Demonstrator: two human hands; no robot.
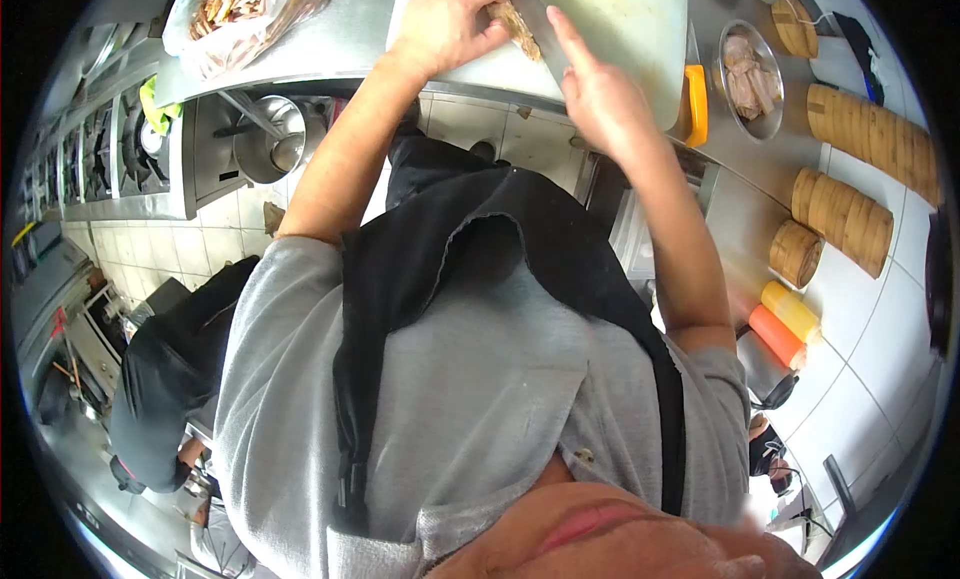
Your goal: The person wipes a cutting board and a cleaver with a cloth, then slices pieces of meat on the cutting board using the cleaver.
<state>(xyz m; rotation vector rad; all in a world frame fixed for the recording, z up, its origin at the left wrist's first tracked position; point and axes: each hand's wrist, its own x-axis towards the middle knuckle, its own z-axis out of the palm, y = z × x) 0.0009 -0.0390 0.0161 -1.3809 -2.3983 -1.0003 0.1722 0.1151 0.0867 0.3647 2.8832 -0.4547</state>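
Observation:
On the white cutting board (640, 39), a long piece of brown meat (518, 34) lies near the top of the view. My left hand (450, 24) presses on it with curled fingers, holding it against the board. A broad-bladed knife (538, 19) stands right beside the meat, its blade partly out of view at the top. My right hand (605, 94) grips this knife, the index finger stretched along the blade; its handle is hidden in my palm. Left of the board is a clear plastic bag (285, 29) with brown meat strips in it.
A metal bowl (722, 74) with meat stands to the right, near an orange-yellow object (697, 104) at the board's edge. Bamboo steamers (845, 219) and sauce bottles (778, 337) line the right side. A metal pot (245, 159) and a person in black (160, 379) are at left.

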